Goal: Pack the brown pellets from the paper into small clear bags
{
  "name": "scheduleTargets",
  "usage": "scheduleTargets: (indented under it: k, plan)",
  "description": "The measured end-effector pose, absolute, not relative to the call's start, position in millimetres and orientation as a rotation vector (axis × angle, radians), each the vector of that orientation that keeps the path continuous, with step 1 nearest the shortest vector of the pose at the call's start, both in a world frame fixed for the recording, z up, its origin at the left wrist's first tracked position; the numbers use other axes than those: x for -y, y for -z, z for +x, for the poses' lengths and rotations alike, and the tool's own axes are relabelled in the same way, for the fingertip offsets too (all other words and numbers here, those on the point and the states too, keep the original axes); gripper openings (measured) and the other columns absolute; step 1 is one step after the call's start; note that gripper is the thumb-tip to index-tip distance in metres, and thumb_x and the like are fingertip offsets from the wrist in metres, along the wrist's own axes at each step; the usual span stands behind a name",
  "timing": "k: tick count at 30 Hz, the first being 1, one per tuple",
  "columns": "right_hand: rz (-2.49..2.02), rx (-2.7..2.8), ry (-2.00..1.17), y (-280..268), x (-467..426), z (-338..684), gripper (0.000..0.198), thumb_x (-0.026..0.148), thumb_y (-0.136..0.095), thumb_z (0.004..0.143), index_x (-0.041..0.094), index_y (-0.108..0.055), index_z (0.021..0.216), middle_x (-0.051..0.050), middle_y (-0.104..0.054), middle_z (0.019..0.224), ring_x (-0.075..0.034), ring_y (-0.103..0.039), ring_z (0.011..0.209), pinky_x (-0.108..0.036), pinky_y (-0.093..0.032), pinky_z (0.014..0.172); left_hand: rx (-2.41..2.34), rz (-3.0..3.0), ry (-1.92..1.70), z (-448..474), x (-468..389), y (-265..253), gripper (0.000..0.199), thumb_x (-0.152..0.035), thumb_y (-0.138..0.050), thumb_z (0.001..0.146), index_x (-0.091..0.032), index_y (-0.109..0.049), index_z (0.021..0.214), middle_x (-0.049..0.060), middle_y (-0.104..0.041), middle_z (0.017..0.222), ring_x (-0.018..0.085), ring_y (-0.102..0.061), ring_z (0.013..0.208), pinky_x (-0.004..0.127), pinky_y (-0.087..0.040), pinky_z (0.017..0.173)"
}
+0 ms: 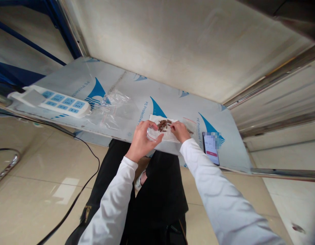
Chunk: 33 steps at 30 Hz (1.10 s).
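Note:
A heap of small brown metal pieces (pixel 162 125), short and pin-like, lies on a white sheet (pixel 170 136) near the table's front edge. To its left, my left hand (pixel 142 140) curls with thumb and forefinger apart around a clear plastic zip bag (pixel 150 135) with a red line, which seems to be held in it. On the heap's right side, my right hand (pixel 180 131) has its fingertips pinched together on a small brown metal piece, mostly hidden. Another clear zip bag (pixel 190 121) with small pieces inside lies just beyond my right hand.
A phone (pixel 211 148) lies to the right near the front edge. Crumpled clear bags (pixel 110 109) and a white power strip (pixel 63 102) are on the left. The table (pixel 170 92) is film-covered, with a pale wall behind. A black cable (pixel 89 177) hangs down left.

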State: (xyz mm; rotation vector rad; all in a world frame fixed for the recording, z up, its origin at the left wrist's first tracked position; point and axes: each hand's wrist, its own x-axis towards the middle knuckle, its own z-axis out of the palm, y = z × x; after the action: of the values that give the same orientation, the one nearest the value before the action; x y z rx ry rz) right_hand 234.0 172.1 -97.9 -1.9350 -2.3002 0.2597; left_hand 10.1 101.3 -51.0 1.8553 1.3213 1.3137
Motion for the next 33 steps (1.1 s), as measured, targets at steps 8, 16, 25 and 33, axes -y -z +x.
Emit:
scheduleTargets:
  k: [8,16,25,33]
  plan:
    - [-1.921,2.206,-0.324,81,-171,231,0.016,0.006,-0.061,0.078,0.016,-0.074,0.081,-0.010,-0.072,0.086,-0.019,-0.067,0.081,-0.031,-0.050,0.081,-1.301,1.838,-1.320,11,-100,53,0.021,-0.025,-0.070,0.072,-0.022,-0.053,0.083,0.001,-0.064,0.085,0.018,-0.060,0.083,0.032,-0.046,0.076]
    - [-1.271,1.750,-0.810,-12,-93,172,0.015,0.027,-0.067,0.082,0.019,-0.071,0.094,-0.005,-0.074,0.093,-0.017,-0.070,0.081,-0.029,-0.057,0.075,-1.190,1.802,-1.377,17,-99,47,0.022,-0.022,-0.068,0.071,-0.021,-0.053,0.087,0.001,-0.063,0.085,0.018,-0.059,0.081,0.031,-0.046,0.076]
    - [-1.265,2.248,-0.390,-27,-85,153,0.010,0.025,-0.066,0.086,0.021,-0.071,0.093,-0.003,-0.072,0.089,-0.017,-0.066,0.080,-0.029,-0.051,0.076,-1.087,1.783,-1.423,25,-94,43,0.022,-0.013,-0.064,0.064,-0.020,-0.050,0.079,0.001,-0.059,0.081,0.017,-0.056,0.078,0.029,-0.044,0.072]
    - [-1.214,2.043,-0.520,-13,-96,167,0.022,0.026,-0.050,0.095,0.021,-0.070,0.102,-0.005,-0.073,0.098,-0.016,-0.066,0.089,-0.028,-0.050,0.081,-1.170,1.723,-1.391,19,-98,51,0.022,-0.023,-0.069,0.070,-0.019,-0.054,0.086,0.001,-0.062,0.084,0.015,-0.057,0.076,0.026,-0.045,0.069]
